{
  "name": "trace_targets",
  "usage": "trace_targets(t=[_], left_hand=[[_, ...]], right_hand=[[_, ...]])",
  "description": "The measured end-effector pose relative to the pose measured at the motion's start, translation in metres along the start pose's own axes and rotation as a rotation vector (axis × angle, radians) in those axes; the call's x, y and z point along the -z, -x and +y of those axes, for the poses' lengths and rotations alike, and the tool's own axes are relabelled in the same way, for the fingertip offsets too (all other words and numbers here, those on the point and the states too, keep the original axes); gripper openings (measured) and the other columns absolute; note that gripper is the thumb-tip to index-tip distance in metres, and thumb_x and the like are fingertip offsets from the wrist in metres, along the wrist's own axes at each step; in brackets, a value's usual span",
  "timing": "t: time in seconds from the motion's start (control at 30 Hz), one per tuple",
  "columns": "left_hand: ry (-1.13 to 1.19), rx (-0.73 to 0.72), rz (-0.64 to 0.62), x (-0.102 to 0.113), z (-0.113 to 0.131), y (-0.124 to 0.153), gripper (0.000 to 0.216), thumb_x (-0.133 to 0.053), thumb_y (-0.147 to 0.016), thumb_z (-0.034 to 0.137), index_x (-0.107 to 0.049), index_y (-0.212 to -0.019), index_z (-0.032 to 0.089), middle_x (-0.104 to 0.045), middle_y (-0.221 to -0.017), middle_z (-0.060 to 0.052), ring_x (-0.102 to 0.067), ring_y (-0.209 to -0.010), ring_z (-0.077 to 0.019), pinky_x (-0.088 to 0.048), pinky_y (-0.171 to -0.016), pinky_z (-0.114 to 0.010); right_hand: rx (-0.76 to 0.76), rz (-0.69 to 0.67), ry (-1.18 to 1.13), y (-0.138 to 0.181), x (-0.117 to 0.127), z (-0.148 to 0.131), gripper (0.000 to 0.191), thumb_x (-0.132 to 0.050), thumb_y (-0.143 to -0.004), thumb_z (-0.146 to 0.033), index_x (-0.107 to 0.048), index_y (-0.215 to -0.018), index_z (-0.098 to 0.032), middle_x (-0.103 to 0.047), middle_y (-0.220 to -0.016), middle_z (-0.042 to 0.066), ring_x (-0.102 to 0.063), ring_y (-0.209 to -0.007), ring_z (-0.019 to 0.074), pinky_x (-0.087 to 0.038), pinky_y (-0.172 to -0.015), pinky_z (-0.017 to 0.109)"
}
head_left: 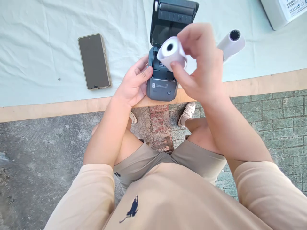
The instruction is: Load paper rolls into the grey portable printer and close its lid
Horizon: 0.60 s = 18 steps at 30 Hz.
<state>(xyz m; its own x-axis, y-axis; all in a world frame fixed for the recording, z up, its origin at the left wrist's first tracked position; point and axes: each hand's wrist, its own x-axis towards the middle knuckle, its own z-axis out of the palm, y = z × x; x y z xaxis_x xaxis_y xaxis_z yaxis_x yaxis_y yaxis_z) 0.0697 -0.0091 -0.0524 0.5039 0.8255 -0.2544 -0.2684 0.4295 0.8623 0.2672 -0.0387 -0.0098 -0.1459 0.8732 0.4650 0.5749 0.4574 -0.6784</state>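
Observation:
A dark grey label printer (162,88) sits at the table's near edge with its lid (174,19) flipped up and open. My left hand (134,83) grips the printer's left side, thumb on its top edge. My right hand (200,65) is raised above the printer and pinches a white paper roll (170,52) between thumb and fingers, its hollow core facing me. The printer's open bay lies partly hidden behind the roll.
A phone (94,61) lies face up, screen dark, on the pale cloth (35,48) to the left. A second white roll (231,43) rests right of my hand. A white box (283,11) stands at the far right corner. The wooden table edge (48,108) runs below.

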Motion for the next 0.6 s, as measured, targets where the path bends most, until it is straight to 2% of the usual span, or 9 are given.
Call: trace_targets(t=[0.1, 0.2, 0.33, 0.43, 0.53, 0.6], left_hand=[[-0.006, -0.002, 0.024, -0.004, 0.001, 0.002, 0.054, -0.087, -0.075, 0.050, -0.069, -0.124, 0.035, -0.076, -0.125, 0.001, -0.038, -0.158, -0.0372, -0.043, -0.126, -0.055], [-0.005, -0.024, 0.021, -0.005, 0.000, 0.004, 0.050, -0.085, -0.077, 0.050, -0.070, -0.121, 0.032, -0.075, -0.124, 0.000, -0.041, -0.156, -0.0372, -0.044, -0.126, -0.053], [-0.007, -0.029, -0.011, -0.001, -0.004, 0.000, 0.051, -0.084, -0.078, 0.049, -0.069, -0.124, 0.031, -0.074, -0.125, 0.000, -0.037, -0.158, -0.0373, -0.040, -0.129, -0.053], [-0.001, -0.046, -0.053, 0.005, -0.010, -0.007, 0.062, -0.085, -0.075, 0.052, -0.066, -0.131, 0.034, -0.075, -0.125, 0.003, -0.024, -0.163, -0.0376, -0.035, -0.132, -0.056], [0.011, -0.060, -0.075, 0.008, -0.015, -0.011, 0.071, -0.088, -0.070, 0.053, -0.063, -0.135, 0.041, -0.077, -0.124, 0.007, -0.018, -0.164, -0.0372, -0.034, -0.132, -0.055], [0.007, -0.054, -0.066, 0.007, -0.015, -0.010, 0.071, -0.088, -0.071, 0.052, -0.063, -0.137, 0.040, -0.076, -0.126, 0.006, -0.021, -0.163, -0.0376, -0.036, -0.131, -0.055]], right_hand=[[-0.063, -0.138, 0.307, -0.007, -0.006, -0.012, 0.023, -0.064, -0.089, -0.021, -0.052, -0.106, -0.030, -0.070, -0.106, 0.002, -0.070, -0.100, 0.0281, -0.052, -0.092, 0.045], [-0.124, -0.201, 0.478, -0.014, -0.007, -0.019, 0.026, -0.061, -0.085, -0.013, -0.052, -0.103, -0.029, -0.073, -0.101, 0.002, -0.071, -0.097, 0.0308, -0.047, -0.094, 0.048], [-0.163, -0.243, 0.523, -0.017, -0.011, -0.015, 0.016, -0.061, -0.089, -0.021, -0.055, -0.100, -0.030, -0.072, -0.089, 0.001, -0.069, -0.085, 0.0312, -0.046, -0.089, 0.049], [-0.099, -0.209, 0.478, -0.017, -0.018, 0.001, 0.006, -0.065, -0.092, -0.032, -0.059, -0.090, -0.030, -0.071, -0.084, 0.002, -0.065, -0.079, 0.0292, -0.047, -0.084, 0.049], [0.019, -0.131, 0.371, -0.016, -0.021, 0.019, 0.026, -0.066, -0.095, -0.043, -0.060, -0.075, -0.027, -0.072, -0.085, 0.005, -0.062, -0.088, 0.0296, -0.049, -0.084, 0.049], [0.046, -0.120, 0.330, -0.015, -0.019, 0.024, 0.033, -0.064, -0.097, -0.045, -0.061, -0.070, -0.026, -0.071, -0.084, 0.007, -0.060, -0.094, 0.0312, -0.049, -0.086, 0.050]])
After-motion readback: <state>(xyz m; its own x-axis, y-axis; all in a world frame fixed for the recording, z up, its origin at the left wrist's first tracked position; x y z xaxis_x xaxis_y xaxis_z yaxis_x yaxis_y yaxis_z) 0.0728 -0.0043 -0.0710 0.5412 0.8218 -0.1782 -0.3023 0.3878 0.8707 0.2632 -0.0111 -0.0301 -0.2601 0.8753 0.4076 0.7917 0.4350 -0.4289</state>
